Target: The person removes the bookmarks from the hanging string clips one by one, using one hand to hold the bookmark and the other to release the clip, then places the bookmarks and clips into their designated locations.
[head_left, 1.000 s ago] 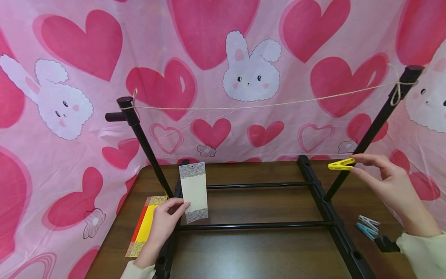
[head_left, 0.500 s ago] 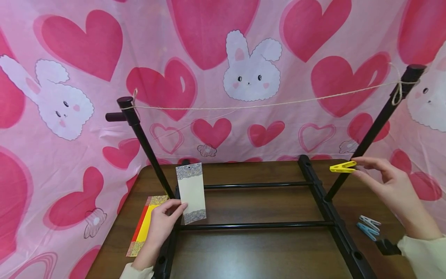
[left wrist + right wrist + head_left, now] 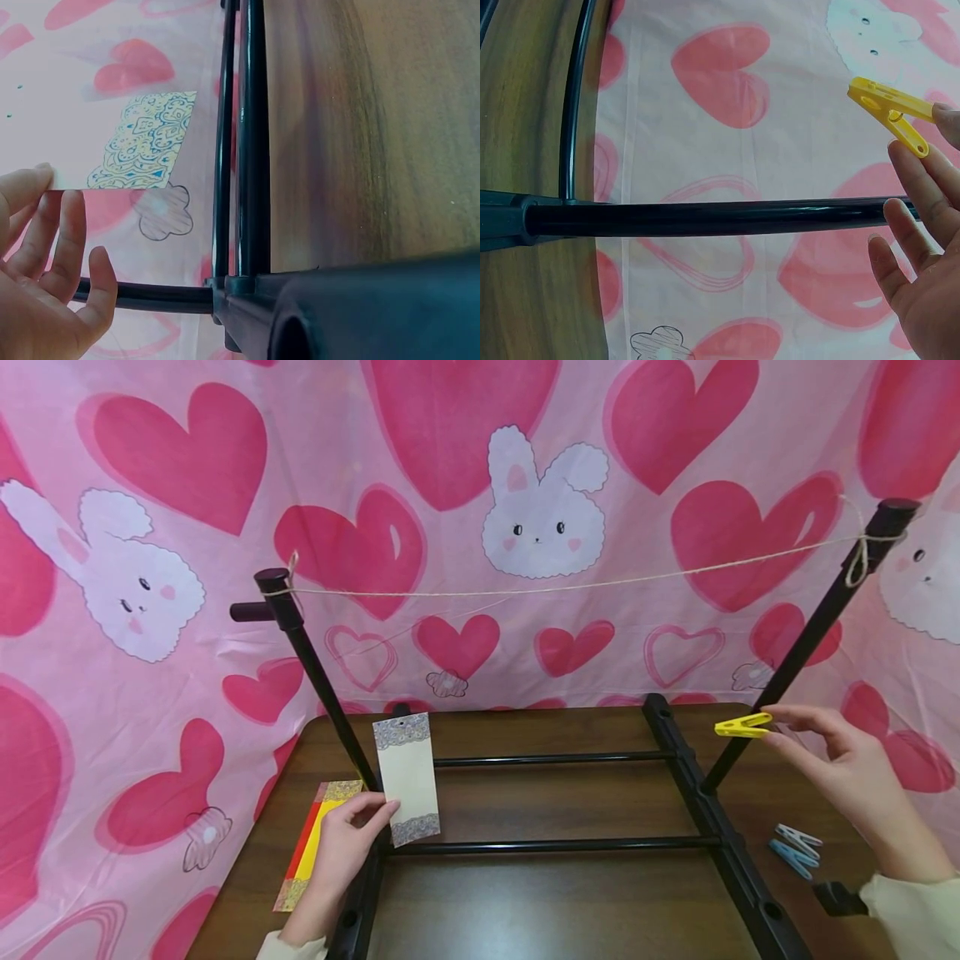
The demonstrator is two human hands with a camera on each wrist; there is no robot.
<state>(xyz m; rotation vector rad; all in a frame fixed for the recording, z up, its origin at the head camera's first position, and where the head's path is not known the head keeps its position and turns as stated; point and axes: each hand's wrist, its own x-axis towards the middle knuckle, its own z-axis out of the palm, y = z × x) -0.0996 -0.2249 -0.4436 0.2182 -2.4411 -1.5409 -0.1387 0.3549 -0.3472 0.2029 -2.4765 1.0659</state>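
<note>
My left hand (image 3: 341, 847) pinches the left edge of a cream bookmark-shaped card (image 3: 406, 781) between thumb and fingers. The card has grey lace-patterned bands at both ends and a small hole near its top. In the left wrist view one patterned end of the card (image 3: 146, 142) shows beyond the fingertips. On the right, my right hand (image 3: 847, 768) pinches a yellow clothespin (image 3: 742, 725) by its handle ends, its nose pointing left. The right wrist view shows the clothespin (image 3: 889, 112) between thumb and finger, the other fingers loosely spread.
A string (image 3: 570, 585) spans two black posts of a frame (image 3: 555, 845) standing on the wooden table (image 3: 570, 902). Red and yellow cards (image 3: 315, 847) lie at the left. White and blue clothespins (image 3: 797, 852) lie at the right. A pink heart-printed cloth (image 3: 420, 410) hangs behind.
The left hand has drifted slightly left and down with the cream card. The yellow clothespin in the right hand has shifted slightly right and down. Both grips stay the same.
</note>
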